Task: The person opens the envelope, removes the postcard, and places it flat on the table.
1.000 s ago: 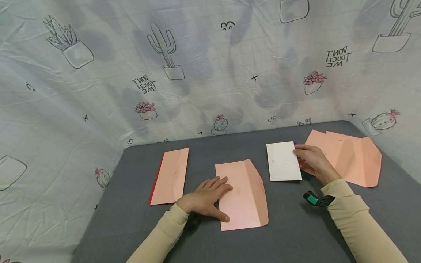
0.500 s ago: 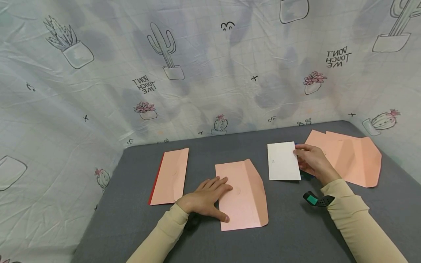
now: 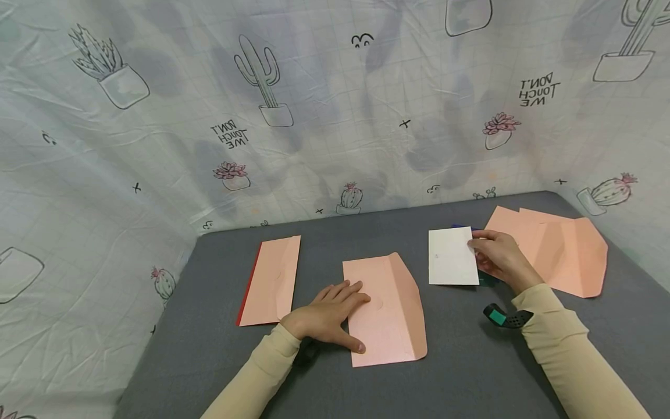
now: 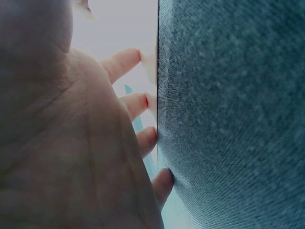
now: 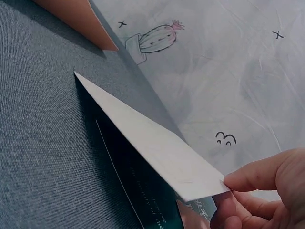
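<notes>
My left hand point(image 3: 332, 314) rests with spread fingers on the left part of a pink envelope point(image 3: 389, 314), whose flap lies unfolded to the right. In the left wrist view, the fingertips point(image 4: 164, 179) touch down at the envelope's edge and on the grey cloth. My right hand point(image 3: 499, 259) pinches the right edge of a white card point(image 3: 452, 256) between thumb and fingers. The right wrist view shows this card point(image 5: 152, 138) tilted, raised over a dark teal printed card point(image 5: 138, 181). Only slivers of blue and teal show around the white card in the head view.
To the left lies another pink envelope point(image 3: 272, 279) with a red strip along its left edge. Several overlapping pink envelopes point(image 3: 570, 250) lie at the right, behind the right hand. A cactus-print curtain point(image 3: 324, 105) hangs around the grey table point(image 3: 220, 361).
The white card in my right hand has shifted slightly to the right and away from me, and a blue edge now shows above it. My left hand has not moved.
</notes>
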Action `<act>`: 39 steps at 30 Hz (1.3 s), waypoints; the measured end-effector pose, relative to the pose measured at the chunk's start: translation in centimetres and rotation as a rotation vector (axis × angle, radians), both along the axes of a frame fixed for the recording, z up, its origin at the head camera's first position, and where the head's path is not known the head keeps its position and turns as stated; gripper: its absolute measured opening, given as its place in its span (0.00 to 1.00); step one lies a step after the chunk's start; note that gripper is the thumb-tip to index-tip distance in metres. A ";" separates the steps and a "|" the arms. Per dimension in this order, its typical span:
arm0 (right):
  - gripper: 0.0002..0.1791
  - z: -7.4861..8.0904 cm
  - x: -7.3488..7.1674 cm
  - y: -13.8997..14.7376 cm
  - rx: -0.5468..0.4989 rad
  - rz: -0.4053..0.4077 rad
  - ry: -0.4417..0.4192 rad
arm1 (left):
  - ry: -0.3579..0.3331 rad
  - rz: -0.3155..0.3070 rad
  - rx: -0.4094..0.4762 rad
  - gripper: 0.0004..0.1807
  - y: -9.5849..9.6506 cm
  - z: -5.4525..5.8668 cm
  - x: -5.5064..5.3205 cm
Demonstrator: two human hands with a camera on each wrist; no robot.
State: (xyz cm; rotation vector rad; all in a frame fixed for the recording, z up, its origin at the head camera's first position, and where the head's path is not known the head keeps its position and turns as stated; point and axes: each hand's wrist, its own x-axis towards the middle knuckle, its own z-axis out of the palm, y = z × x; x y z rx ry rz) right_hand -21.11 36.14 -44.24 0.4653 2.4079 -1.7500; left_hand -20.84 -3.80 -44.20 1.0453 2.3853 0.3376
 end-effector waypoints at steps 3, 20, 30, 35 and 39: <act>0.32 0.1 0.0 0.0 -0.005 0.003 0.001 | 0.000 0.000 0.001 0.50 0.0 0.0 0.0; 0.31 0.4 0.3 0.1 -0.056 0.012 -0.027 | 0.000 0.001 0.009 0.50 0.0 0.2 0.1; 0.34 0.5 0.1 0.3 -0.029 0.023 -0.037 | -0.005 0.006 0.006 0.50 0.0 0.1 0.1; 0.35 0.5 0.2 0.3 -0.009 0.009 -0.027 | -0.004 0.008 0.006 0.50 0.0 0.1 0.1; 0.34 0.6 0.2 0.1 -0.033 -0.018 -0.009 | -0.003 0.007 0.008 0.50 0.0 0.1 0.1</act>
